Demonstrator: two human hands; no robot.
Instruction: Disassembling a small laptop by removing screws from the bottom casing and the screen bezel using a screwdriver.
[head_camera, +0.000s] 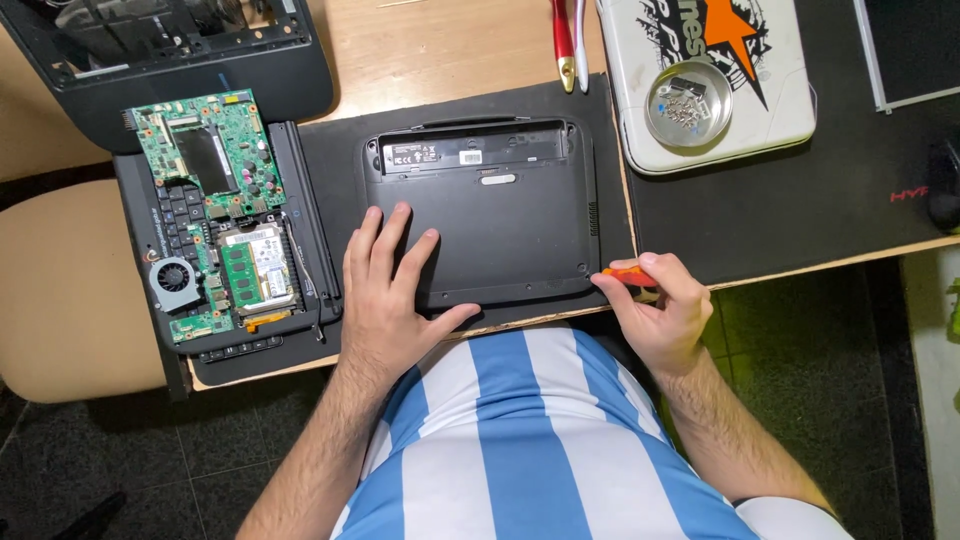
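Nearest, the right hand (655, 315) has its fingers curled tight around an orange-handled screwdriver (625, 274), whose tip is hidden at the near right corner of the matte black laptop (480, 215); the left hand (385, 285) lies flat on the laptop's smooth underside, fingers spread, holding nothing. The laptop sits bottom-up on a dark mat on the wooden tabletop (420, 50). Beyond, left, a green circuit board (205, 190) with a small round fan rests on an opened case, and far right a shiny metal dish (688, 103) of tiny, hard-to-distinguish screws sits on a white laptop cut off by the frame.
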